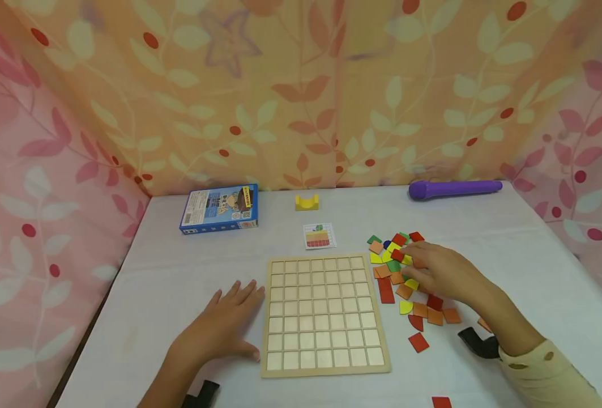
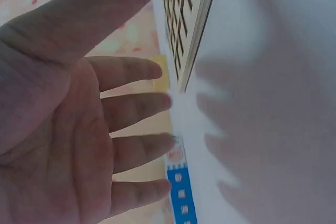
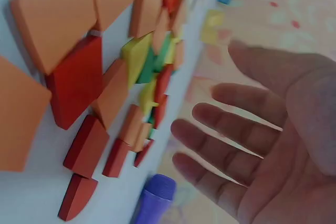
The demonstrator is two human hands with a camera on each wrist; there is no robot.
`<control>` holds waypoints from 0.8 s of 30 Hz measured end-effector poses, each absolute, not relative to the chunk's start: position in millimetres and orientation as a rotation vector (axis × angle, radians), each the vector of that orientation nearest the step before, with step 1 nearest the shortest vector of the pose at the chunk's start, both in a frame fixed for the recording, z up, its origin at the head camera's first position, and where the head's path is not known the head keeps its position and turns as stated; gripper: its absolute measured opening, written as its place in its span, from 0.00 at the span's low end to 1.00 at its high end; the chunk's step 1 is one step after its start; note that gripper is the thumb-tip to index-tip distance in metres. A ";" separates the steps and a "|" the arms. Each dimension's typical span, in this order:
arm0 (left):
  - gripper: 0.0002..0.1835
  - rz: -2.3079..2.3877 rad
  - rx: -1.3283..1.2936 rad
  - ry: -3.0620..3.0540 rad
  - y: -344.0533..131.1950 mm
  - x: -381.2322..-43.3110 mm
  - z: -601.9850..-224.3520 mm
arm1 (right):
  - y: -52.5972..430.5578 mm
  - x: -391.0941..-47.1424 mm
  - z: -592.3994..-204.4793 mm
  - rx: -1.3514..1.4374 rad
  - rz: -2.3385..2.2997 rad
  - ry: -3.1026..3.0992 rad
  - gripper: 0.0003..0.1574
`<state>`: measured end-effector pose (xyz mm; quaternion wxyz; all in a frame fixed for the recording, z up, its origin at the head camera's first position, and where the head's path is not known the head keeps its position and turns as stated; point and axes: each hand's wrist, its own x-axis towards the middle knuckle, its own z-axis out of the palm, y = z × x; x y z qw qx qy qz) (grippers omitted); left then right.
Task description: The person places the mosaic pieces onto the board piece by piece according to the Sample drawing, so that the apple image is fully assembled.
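A wooden grid board (image 1: 325, 316) with bare square cells lies in the middle of the white table. My left hand (image 1: 224, 326) is at the board's left edge, fingers spread and straight, holding nothing; the left wrist view shows its open palm. Over the pile of small coloured tiles (image 1: 404, 292) right of the board hovers my right hand (image 1: 445, 272). In the right wrist view its fingers (image 3: 226, 129) are loosely extended above the tiles, with nothing in them. The tiles are red, orange, yellow, green and blue, some square and some rounded. Part of the pile is hidden under this hand.
Behind the board lies a small pattern card (image 1: 319, 236), with a yellow stand (image 1: 307, 203) farther back. A blue box (image 1: 220, 208) lies at the back left and a purple microphone (image 1: 455, 190) at the back right. One red tile (image 1: 441, 402) is near the front edge.
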<state>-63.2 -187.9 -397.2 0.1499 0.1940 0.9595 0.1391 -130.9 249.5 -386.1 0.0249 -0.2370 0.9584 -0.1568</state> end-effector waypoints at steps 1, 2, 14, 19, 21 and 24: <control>0.66 0.389 0.565 2.748 -184.8 -64.9 -398.4 | 248.8 -136.4 -387.7 -0.722 -0.487 2.974 0.25; 0.65 0.379 0.571 2.741 -181.8 -66.4 -399.6 | 247.7 -141.9 -389.6 -0.706 -0.483 2.982 0.24; 0.64 0.357 0.617 2.696 -176.4 -70.8 -402.6 | 222.4 -186.8 -406.7 -0.497 -0.406 2.966 0.15; 0.64 0.368 0.621 2.679 -177.8 -70.0 -403.2 | 214.9 -198.0 -411.4 -0.434 -0.350 2.950 0.14; 0.64 0.367 0.631 2.680 -177.8 -70.4 -404.7 | 213.0 -200.1 -411.6 -0.404 -0.329 2.947 0.15; 0.64 0.365 0.639 2.678 -177.4 -70.8 -406.2 | 212.0 -202.2 -410.2 -0.364 -0.330 2.935 0.16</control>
